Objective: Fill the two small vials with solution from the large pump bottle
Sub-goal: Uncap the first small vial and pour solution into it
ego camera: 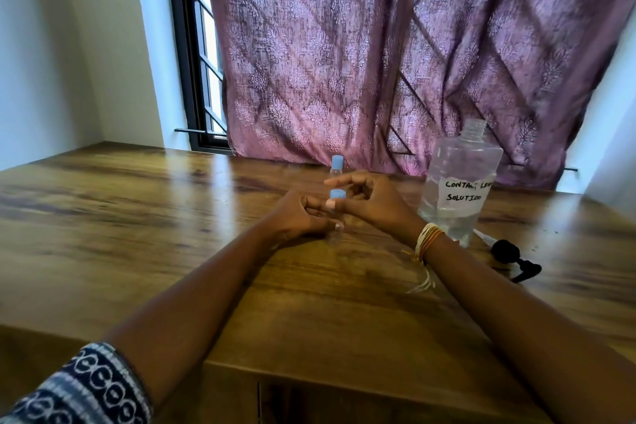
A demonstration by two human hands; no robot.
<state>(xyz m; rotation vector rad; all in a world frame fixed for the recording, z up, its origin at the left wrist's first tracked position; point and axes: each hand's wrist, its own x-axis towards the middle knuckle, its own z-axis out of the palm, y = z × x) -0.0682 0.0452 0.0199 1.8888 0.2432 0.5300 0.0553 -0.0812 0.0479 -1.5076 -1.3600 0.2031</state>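
Note:
A small clear vial [335, 234] stands on the wooden table [137, 217] at the centre, with a blue cap [337, 194] on top. My left hand [299, 217] grips the vial's body from the left. My right hand [371, 203] pinches the blue cap with thumb and forefinger. A second vial [336, 165] with a blue cap stands just behind, partly hidden by my fingers. The large clear bottle [457, 182], labelled "contact lens solution", stands at the right with its neck uncovered and liquid in its lower part. Its black pump head [509, 256] lies on the table beside it.
A purple patterned curtain [395, 55] hangs right behind the table's far edge. A barred window [203, 72] shows at the left of it. The table's near edge [309, 375] runs below my forearms.

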